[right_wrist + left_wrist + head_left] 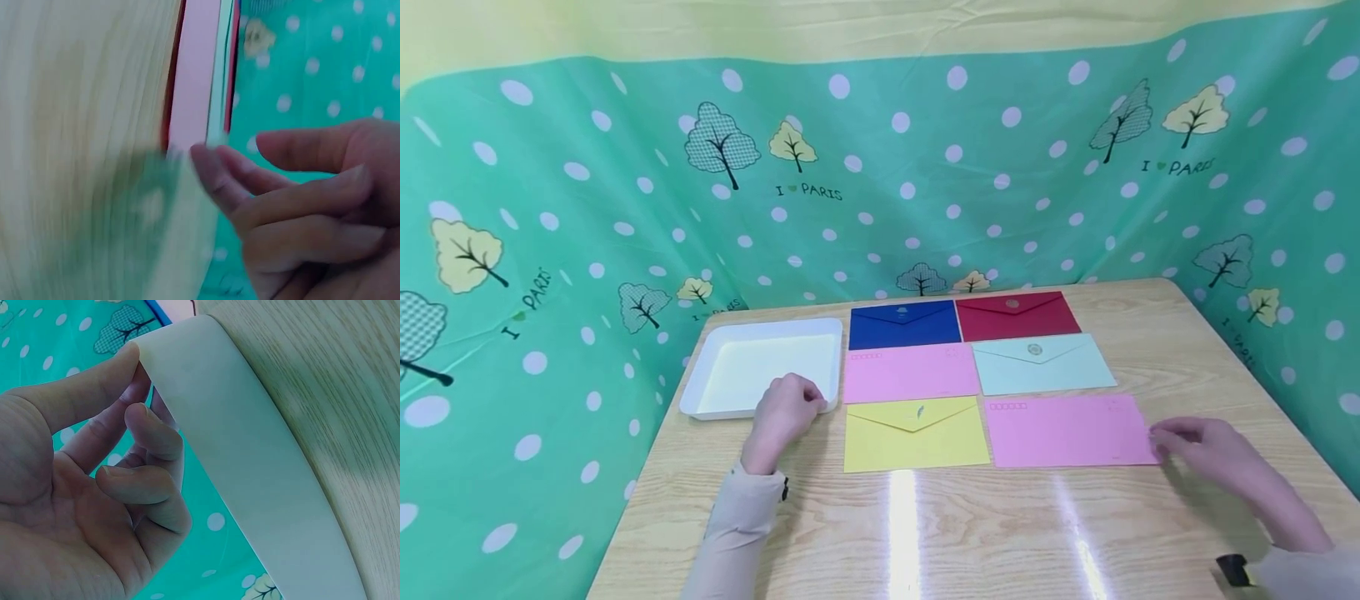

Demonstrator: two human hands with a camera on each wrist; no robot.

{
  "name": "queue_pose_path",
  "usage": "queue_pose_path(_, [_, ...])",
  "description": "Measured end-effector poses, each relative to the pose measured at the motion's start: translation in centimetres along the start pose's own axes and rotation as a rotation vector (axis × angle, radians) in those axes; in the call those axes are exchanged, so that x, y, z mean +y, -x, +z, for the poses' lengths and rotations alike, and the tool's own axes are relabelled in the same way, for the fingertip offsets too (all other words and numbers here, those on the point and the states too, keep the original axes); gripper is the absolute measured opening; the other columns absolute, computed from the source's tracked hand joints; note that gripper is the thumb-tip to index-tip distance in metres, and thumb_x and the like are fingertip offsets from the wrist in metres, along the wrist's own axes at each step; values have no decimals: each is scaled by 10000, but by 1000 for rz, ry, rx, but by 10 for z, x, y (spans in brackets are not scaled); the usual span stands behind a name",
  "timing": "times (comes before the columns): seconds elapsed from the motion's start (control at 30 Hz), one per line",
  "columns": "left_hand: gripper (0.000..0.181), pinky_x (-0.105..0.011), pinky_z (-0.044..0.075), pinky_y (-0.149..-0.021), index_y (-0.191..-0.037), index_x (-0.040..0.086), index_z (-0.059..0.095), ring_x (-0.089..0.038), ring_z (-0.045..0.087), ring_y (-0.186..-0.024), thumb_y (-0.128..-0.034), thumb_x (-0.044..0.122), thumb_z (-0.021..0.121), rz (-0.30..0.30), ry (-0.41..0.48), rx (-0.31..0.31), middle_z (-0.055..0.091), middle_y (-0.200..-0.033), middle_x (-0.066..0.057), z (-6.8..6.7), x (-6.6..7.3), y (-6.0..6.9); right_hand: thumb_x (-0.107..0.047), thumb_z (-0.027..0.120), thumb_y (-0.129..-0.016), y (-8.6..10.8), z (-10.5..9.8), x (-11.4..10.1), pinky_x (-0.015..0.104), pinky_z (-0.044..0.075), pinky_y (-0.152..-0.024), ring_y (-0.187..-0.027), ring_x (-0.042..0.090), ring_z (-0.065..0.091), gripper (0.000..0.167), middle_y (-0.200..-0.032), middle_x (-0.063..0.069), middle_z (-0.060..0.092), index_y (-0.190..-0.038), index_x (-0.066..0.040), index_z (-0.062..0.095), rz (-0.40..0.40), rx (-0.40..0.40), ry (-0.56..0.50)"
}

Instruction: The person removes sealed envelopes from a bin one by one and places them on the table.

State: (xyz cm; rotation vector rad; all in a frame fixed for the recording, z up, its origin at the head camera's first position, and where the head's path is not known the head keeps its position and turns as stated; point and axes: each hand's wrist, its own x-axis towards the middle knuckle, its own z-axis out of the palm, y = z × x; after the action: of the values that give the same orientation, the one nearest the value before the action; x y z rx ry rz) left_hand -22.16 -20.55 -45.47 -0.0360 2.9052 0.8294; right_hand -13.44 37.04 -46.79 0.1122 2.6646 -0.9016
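My left hand (786, 412) is at the near right corner of a shallow white tray (706, 367). In the left wrist view its thumb and forefinger pinch the tray's rim (187, 381), while the other fingers curl loosely. Beside the right end of the lower pink envelope (1071, 429) is my right hand (1213, 454). Its fingertips touch or nearly touch that edge, and the right wrist view shows the thumb apart from the fingers (215, 178). A yellow envelope (917, 446) lies left of the lower pink one.
Behind lie another pink envelope (910, 375), a pale mint envelope (1045, 375), a blue envelope (902, 333) and a red envelope (1018, 321). All rest on a wooden table (985, 542). A green dotted cloth (887, 183) hangs around the back and sides.
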Motion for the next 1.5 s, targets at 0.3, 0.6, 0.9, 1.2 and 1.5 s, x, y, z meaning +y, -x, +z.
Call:
queue_pose_path(0.3, [63, -385, 520, -695, -871, 91, 809, -201, 619, -743, -933, 106, 804, -3, -1, -6, 721, -825, -21, 0, -1, -1, -69, 596, -1020, 19, 57, -52, 752, 448, -920, -1232, 630, 507, 420, -1358, 426, 518, -1419, 62, 597, -220, 72, 166])
queue_pose_path(0.6, [70, -364, 505, -661, -861, 87, 805, -203, 607, -725, -931, 99, 806, 1, 2, -8, 710, -811, -21, 1, 0, -1, 23, 491, -973, 23, 73, -59, 803, 315, -1016, -1390, 668, 298, 503, -1541, 476, 271, -1465, -3, 593, -174, 3, 186])
queue_pose_path(0.9, [53, -402, 525, -723, -886, 91, 811, -211, 628, -774, -936, 106, 799, -17, -3, -20, 725, -846, -29, 0, -1, -1, -29, 479, -1011, 19, 78, -65, 786, 289, -1053, -1434, 649, 230, 508, -1573, 468, 199, -1515, 15, 524, -100, -31, 202])
queue_pose_path(1.2, [53, -402, 528, -724, -889, 88, 811, -208, 628, -770, -937, 101, 795, -11, -3, -24, 727, -848, -30, 1, -1, 0, -30, 468, -1018, 19, 82, -64, 775, 285, -1064, -1433, 650, 228, 502, -1575, 468, 191, -1514, 25, 519, -98, -31, 191])
queue_pose_path(1.5, [46, -409, 532, -740, -896, 86, 813, -212, 633, -783, -935, 107, 802, -4, -9, -11, 732, -860, -35, 1, 0, -1, -25, 476, -990, 19, 82, -64, 781, 284, -1054, -1417, 667, 234, 536, -1566, 482, 177, -1521, 43, 495, -109, -21, 194])
